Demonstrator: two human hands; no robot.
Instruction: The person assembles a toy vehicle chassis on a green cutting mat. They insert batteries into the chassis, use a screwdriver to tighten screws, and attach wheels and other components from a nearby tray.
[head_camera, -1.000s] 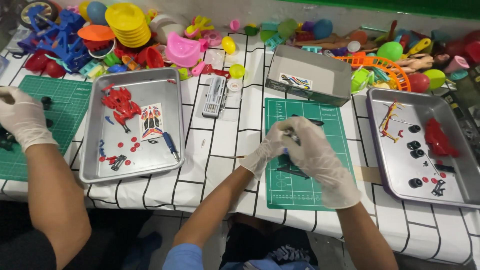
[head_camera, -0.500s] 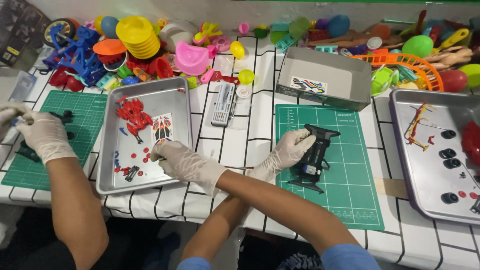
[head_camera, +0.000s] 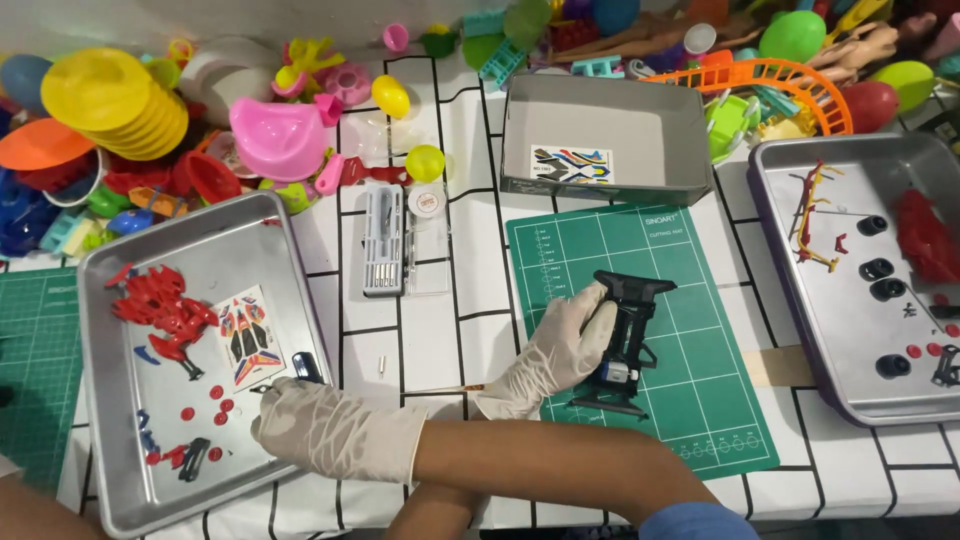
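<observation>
white tabletop (head_camera: 440, 330) with black grid lines runs under everything, its far edge heaped with bright plastic toys. my arms are crossed. my right hand (head_camera: 335, 430), in a pale glove, reaches across to the metal tray (head_camera: 300, 250) on the left; its fingers are curled together over the tray's near right edge, beside a small dark part (head_camera: 307, 367), but i cannot tell whether they pinch anything. red body pieces (head_camera: 155, 305), a sticker sheet (head_camera: 248, 335) and little red discs lie in that tray. my left hand (head_camera: 555, 350), also gloved, rests on the green cutting mat (head_camera: 640, 330) and its fingers are closed around the left side of the black toy car chassis (head_camera: 622, 340), which sits on the mat, long axis running away from me. a thin stick (head_camera: 445, 389) lies just under that wrist. a screwdriver case (head_camera: 383, 240) lies between tray and mat, a grey box (head_camera: 605, 135) beyond the mat, and another metal tray (head_camera: 850, 330) with black wheels (head_camera: 880, 270) at right.
</observation>
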